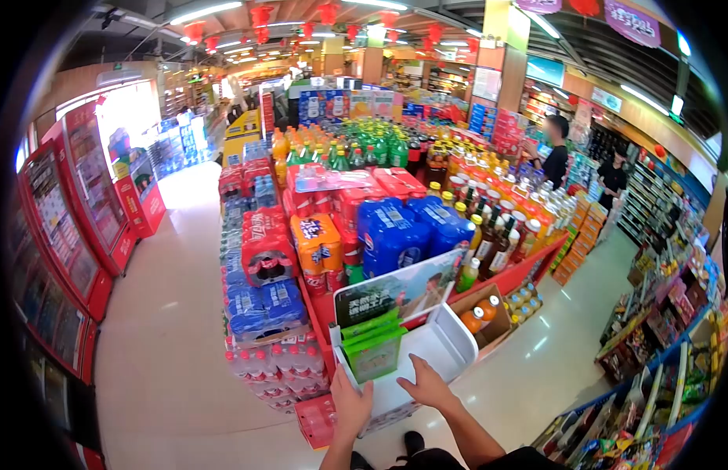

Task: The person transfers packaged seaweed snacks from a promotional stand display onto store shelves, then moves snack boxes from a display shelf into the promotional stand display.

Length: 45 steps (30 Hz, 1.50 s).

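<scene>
Several green packets [374,354] stand upright, one behind another, at the left end of a white display tray [430,345]. My left hand [352,403] is at the tray's front left corner, just below the packets, with thumb and fingers apart; whether it touches the tray wall or a packet I cannot tell. To the right of the packets, over the tray's front part, my right hand [425,384] is open with thumb and forefinger spread and nothing in it. Behind the packets rises a printed sign board [399,286].
Blue can packs [395,239] and many bottles are stacked behind the tray. An open carton [489,317] holds orange-capped bottles at its right. Red-framed fridges [90,188] line the left side, snack shelves [661,376] the right. Two people [553,157] stand further back.
</scene>
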Each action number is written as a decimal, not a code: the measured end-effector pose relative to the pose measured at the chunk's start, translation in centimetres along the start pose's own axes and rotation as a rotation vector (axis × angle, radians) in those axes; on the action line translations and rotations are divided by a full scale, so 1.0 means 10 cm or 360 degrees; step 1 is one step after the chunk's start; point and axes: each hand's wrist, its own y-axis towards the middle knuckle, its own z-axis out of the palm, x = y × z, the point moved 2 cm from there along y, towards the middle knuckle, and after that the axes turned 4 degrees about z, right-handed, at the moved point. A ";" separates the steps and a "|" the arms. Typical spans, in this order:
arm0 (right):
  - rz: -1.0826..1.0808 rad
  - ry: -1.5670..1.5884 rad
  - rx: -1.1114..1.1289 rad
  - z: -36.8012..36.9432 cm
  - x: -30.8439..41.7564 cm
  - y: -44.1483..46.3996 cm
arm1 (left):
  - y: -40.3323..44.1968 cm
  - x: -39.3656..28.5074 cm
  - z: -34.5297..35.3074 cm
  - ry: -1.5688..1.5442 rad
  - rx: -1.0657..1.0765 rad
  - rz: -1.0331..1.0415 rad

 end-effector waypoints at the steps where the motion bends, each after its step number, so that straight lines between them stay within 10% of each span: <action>1: -0.0006 0.0017 -0.0019 0.02 -0.03 0.11 | 0.01 0.02 0.04 0.0022 -0.0035 -0.0022; 20: -0.0459 0.0460 0.0534 0.16 -0.71 0.97 | 0.14 -0.60 0.62 0.1214 -0.0427 -0.0136; 29: -0.0713 0.0379 0.0446 -0.51 -0.57 0.76 | -0.38 -1.19 0.74 0.0421 -0.0507 -0.0333; 35: -0.1150 0.0704 0.0216 -0.72 0.05 0.07 | -1.11 -1.83 0.36 0.0654 -0.0917 0.0051; 45: -0.1612 0.0826 0.1001 0.02 0.69 -2.25 | -3.69 -2.31 -0.10 0.0856 -0.1640 -0.0669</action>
